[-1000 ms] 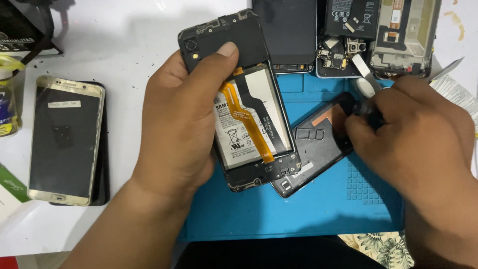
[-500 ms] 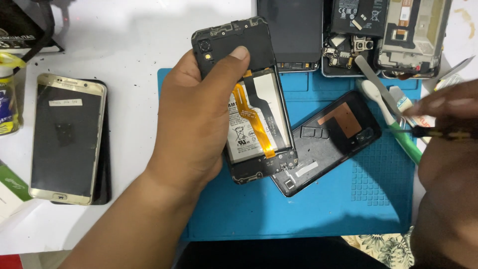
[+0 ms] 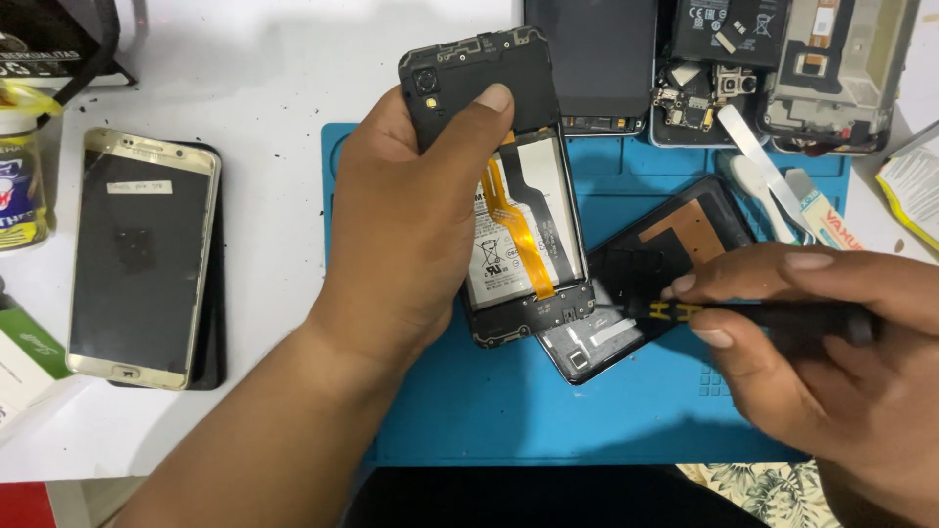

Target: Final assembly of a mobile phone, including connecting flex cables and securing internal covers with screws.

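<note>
Right, left hand (image 3: 411, 225) fingers grip the opened phone (image 3: 518, 244) above the blue mat (image 3: 548, 420), back cover (image 3: 646, 274) already off; right hand (image 3: 831, 362) pinches a screwdriver (image 3: 743, 315), inner plates still on.

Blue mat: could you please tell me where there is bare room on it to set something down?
The blue mat is bare along its near edge, below the opened phone in the left hand and left of the right hand. The white table between the gold phone and the mat is also free. The far right is crowded with opened phones and pry tools.
</note>
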